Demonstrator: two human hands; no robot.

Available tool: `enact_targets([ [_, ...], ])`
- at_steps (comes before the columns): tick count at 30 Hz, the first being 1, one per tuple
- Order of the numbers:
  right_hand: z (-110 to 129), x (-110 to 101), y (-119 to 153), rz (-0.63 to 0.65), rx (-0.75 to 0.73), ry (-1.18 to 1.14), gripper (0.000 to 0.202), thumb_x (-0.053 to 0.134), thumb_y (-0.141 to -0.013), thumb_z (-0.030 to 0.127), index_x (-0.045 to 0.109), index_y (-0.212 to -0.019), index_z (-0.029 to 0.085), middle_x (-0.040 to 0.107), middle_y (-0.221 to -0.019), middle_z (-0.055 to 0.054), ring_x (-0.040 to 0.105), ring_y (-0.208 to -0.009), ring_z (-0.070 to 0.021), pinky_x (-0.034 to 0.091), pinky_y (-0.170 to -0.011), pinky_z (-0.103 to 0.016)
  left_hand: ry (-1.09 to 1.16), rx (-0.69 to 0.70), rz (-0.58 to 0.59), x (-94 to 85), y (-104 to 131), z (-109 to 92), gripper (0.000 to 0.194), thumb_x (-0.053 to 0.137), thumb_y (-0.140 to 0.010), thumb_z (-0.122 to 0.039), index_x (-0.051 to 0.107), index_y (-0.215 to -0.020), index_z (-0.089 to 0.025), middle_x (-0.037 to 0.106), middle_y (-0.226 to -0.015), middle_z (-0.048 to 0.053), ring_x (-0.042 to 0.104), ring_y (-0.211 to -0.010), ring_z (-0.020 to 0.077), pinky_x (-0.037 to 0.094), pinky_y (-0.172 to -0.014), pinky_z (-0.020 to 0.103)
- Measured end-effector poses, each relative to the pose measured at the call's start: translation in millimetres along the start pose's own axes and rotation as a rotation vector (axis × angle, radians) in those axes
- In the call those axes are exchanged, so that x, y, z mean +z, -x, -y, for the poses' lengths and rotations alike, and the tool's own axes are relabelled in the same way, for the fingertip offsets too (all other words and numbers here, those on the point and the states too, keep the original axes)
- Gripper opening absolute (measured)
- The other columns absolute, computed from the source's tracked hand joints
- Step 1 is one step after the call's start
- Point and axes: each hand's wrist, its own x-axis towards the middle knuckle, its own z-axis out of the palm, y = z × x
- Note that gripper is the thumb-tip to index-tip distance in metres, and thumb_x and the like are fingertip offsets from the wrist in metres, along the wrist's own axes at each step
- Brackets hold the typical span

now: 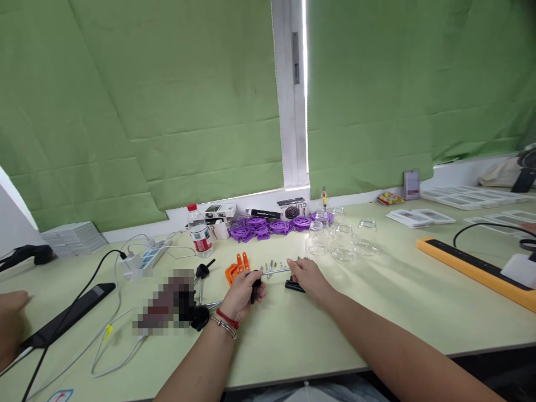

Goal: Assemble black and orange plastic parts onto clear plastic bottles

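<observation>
My left hand (244, 292), with a red cord and a metal bangle at its wrist, is wrapped round a small black part. A thin silver rod (276, 272) runs from it to my right hand (309, 277), whose fingertips pinch the rod's far end. Beneath my right hand lies a black cylindrical piece (295, 286), partly covered. Orange parts (238, 267) rest just beyond my left hand. Several small screws (270, 266) lie on the table (318, 335) behind the rod.
Purple parts (260, 228), a bottle (200, 231) and clear glass jars (343, 240) stand further back. At left are a black tripod (200, 315), cables and another person's hand (12, 324). An orange power strip (473, 271) lies at right.
</observation>
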Motion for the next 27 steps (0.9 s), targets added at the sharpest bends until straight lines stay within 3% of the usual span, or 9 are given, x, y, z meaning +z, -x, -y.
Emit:
enact_targets([
  [9, -12, -2, -9, 0.006, -0.066, -0.044, 0.040, 0.053, -0.074, 0.058, 0.051, -0.065, 0.019, 0.049, -0.055, 0.003, 0.034, -0.045, -0.0089, 0.026, -0.046, -0.023, 0.009, 0.002, -0.016, 1.5, 2, -3, 0.021, 0.062, -0.074, -0.034, 0.047, -0.070, -0.018, 0.056, -0.063, 0.003, 0.050, -0.046, 0.0103, 0.034, -0.041, 0.022],
  [18, -3, -9, -7, 0.136, -0.034, -0.196, 0.026, 0.061, -0.069, 0.041, 0.060, -0.077, 0.016, 0.060, -0.068, 0.000, 0.036, -0.045, -0.0062, 0.026, -0.045, -0.022, 0.020, 0.017, -0.037, -1.9, -3, 0, 0.019, 0.061, -0.075, -0.032, 0.049, -0.071, -0.018, 0.058, -0.065, 0.004, 0.051, -0.046, 0.0101, 0.035, -0.042, 0.022],
  [27, -6, -9, -7, 0.110, -0.038, -0.078, 0.035, 0.053, -0.076, 0.049, 0.055, -0.062, 0.017, 0.048, -0.052, 0.004, 0.028, -0.042, -0.0065, 0.022, -0.044, -0.023, 0.020, 0.014, -0.029, -1.3, -2, 1, 0.022, 0.061, -0.074, -0.034, 0.047, -0.075, -0.017, 0.057, -0.064, 0.003, 0.050, -0.046, 0.0101, 0.035, -0.041, 0.021],
])
